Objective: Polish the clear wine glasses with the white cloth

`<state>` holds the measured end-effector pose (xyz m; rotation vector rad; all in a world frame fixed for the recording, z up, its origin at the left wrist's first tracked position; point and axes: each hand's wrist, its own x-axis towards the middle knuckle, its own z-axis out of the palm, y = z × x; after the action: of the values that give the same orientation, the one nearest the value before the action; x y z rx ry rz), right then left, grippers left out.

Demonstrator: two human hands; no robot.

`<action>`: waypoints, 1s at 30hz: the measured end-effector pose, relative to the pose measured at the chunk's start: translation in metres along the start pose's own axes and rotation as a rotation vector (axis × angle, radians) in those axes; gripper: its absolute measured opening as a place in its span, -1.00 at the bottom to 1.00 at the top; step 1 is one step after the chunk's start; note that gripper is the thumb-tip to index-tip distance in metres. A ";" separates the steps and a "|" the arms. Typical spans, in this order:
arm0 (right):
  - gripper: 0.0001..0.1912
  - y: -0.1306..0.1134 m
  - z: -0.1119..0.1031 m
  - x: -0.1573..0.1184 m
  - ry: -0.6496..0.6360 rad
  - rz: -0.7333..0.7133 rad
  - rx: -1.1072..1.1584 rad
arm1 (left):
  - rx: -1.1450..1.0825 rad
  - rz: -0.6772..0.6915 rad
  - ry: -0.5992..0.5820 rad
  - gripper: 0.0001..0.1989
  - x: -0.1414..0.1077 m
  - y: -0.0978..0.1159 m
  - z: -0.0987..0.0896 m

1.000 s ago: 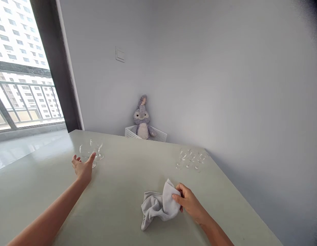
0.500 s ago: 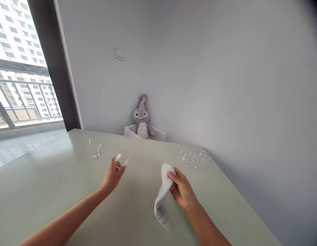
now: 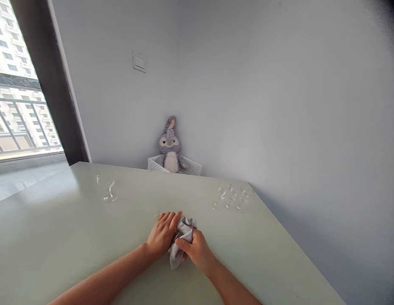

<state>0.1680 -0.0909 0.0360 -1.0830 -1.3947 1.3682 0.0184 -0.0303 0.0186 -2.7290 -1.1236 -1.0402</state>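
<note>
My left hand (image 3: 163, 234) is closed around a clear stemmed glass (image 3: 158, 214), which it mostly hides; only a thin curved edge shows past the fingers. The glass is held sideways over the table. My right hand (image 3: 198, 250) grips a light grey-white cloth (image 3: 183, 231), bunched against the glass's right end, with its lower part hanging down between the hands. How far the cloth reaches into the glass I cannot tell. Another stemmed glass (image 3: 108, 190) stands upright on the table to the left.
Several small clear glasses (image 3: 232, 197) stand grouped near the right edge of the pale green table (image 3: 76, 237). Behind the table's far edge, a purple plush rabbit (image 3: 170, 150) sits in a white perforated basket (image 3: 195, 168). Grey walls close the corner; a window is at left.
My left hand has brought the glass rightward and closer to me, and my right hand has moved left. The cloth, previously hanging apart, is now bunched against the glass. The view has shifted slightly right.
</note>
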 end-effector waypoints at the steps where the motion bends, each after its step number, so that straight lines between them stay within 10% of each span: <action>1: -0.67 0.005 0.002 0.002 0.019 0.012 0.021 | 0.041 0.056 -0.021 -0.60 0.001 0.001 -0.002; 10: -0.61 0.006 -0.020 0.006 0.043 0.144 0.435 | 0.120 0.202 -0.057 -0.75 0.014 0.000 -0.031; 18: -0.75 -0.022 -0.033 -0.016 -0.319 0.070 0.123 | -0.679 -0.178 -0.958 -0.46 0.029 0.000 -0.063; 24: -0.61 -0.002 -0.032 0.000 0.077 0.140 0.488 | 0.027 0.089 -0.304 -0.69 0.027 0.024 -0.059; 30: -0.77 -0.009 -0.028 -0.008 -0.097 0.003 0.213 | -0.095 0.013 -0.413 -0.72 0.035 0.011 -0.064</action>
<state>0.1972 -0.0917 0.0449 -0.8895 -1.2823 1.5504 0.0066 -0.0327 0.0907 -3.1158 -1.1160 -0.5510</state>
